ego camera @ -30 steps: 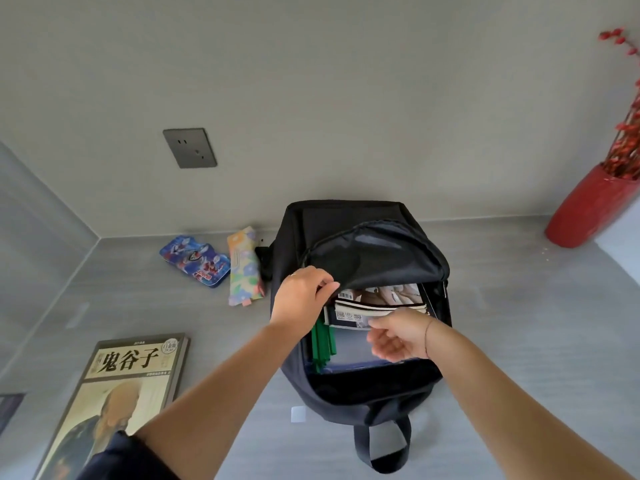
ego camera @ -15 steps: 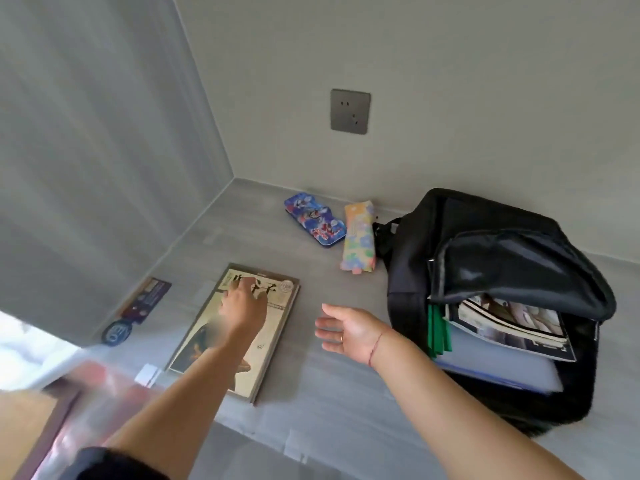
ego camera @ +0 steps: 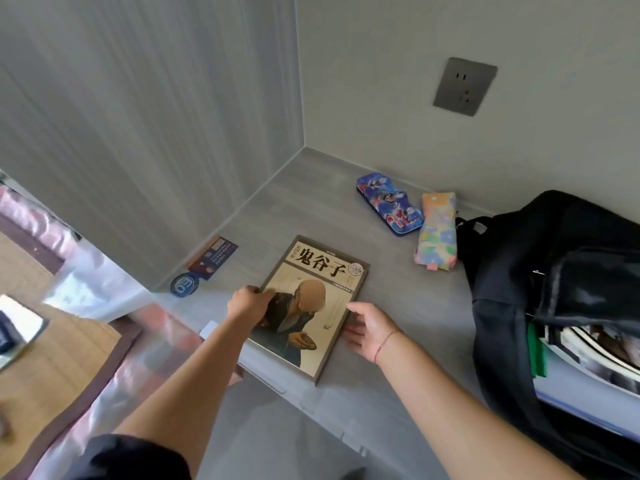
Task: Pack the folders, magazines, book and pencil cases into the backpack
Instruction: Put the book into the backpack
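Note:
A tan book (ego camera: pixel 322 268) with a dark border lies flat on the grey desk (ego camera: pixel 304 199). My left hand (ego camera: pixel 247 301) curls over the book's left edge. My right hand (ego camera: pixel 369 327) rests against its right edge with fingers spread. The black backpack (ego camera: pixel 512 271) stands unzipped at the right, with magazines (ego camera: pixel 595 344), a green folder (ego camera: pixel 536 351) and a pale folder inside. A blue printed pencil case (ego camera: pixel 389 202) and a pastel flowered pencil case (ego camera: pixel 436 232) lie side by side behind the book, next to the backpack.
A side wall closes the desk on the left and a back wall carries a grey socket (ego camera: pixel 464 86). A dark card (ego camera: pixel 211 256) and a round blue sticker (ego camera: pixel 185 284) lie by the left wall. Plastic-wrapped furniture (ego camera: pixel 104 341) sits below the desk's front edge.
Both hands left the backpack opening and moved left to the book. The left hand went from resting on top of the cover to its left edge, and the right hand reached the right edge.

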{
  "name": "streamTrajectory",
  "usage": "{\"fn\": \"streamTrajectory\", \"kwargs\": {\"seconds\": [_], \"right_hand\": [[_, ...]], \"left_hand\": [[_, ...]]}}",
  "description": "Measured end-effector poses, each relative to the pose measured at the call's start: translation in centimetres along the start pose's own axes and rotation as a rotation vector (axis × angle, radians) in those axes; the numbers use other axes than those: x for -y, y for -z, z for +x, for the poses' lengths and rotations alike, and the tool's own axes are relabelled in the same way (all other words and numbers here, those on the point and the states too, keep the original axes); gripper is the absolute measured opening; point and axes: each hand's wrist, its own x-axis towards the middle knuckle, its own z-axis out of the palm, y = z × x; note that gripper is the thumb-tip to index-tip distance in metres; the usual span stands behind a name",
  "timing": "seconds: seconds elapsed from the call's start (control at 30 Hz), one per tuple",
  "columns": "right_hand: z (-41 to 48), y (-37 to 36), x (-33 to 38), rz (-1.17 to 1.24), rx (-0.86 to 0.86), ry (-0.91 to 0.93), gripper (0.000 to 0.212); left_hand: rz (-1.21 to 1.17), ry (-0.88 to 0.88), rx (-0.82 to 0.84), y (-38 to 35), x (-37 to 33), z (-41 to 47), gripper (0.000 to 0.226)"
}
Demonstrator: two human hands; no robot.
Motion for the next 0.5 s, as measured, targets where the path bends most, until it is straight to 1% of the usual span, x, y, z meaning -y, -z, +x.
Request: {"fn": "streamTrajectory", "kwargs": {"seconds": [0.13,0.23,0.3,0.33,0.37,0.43,0.5], "right_hand": [[0.4,0.3,-0.3,-0.037,0.024,0.017,0.013],[0.1,1.1,-0.6,-0.049,0.031,-0.001,0.021],[-0.2,1.7,-1.1,0.02,0.09,0.006,0.016],[-0.5,1.8,-1.2,0.036,0.12,0.034,0.017],[-0.9,1.8,-1.2,0.029,0.129,0.08,0.022],[-2.4,2.2,-0.6,-0.021,0.112,0.2,0.035],[-3.9,3.2,0.9,-0.023,0.116,0.312,0.036]], "left_hand": [[-0.188,0.162,0.132,0.9,0.5,0.5,0.044],[-0.252,0.216,0.246,1.0,0.8,0.3,0.052],[-0.267,0.211,0.301,0.9,0.0,-0.6,0.053],[-0.267,0.204,0.319,0.8,-0.7,-1.2,0.052],[-0.273,0.185,0.325,0.6,-1.6,-2.0,0.051],[-0.279,0.083,0.282,0.0,-3.7,-3.9,0.047],[-0.319,-0.009,0.238,-0.8,-6.1,-5.2,0.046]]}}
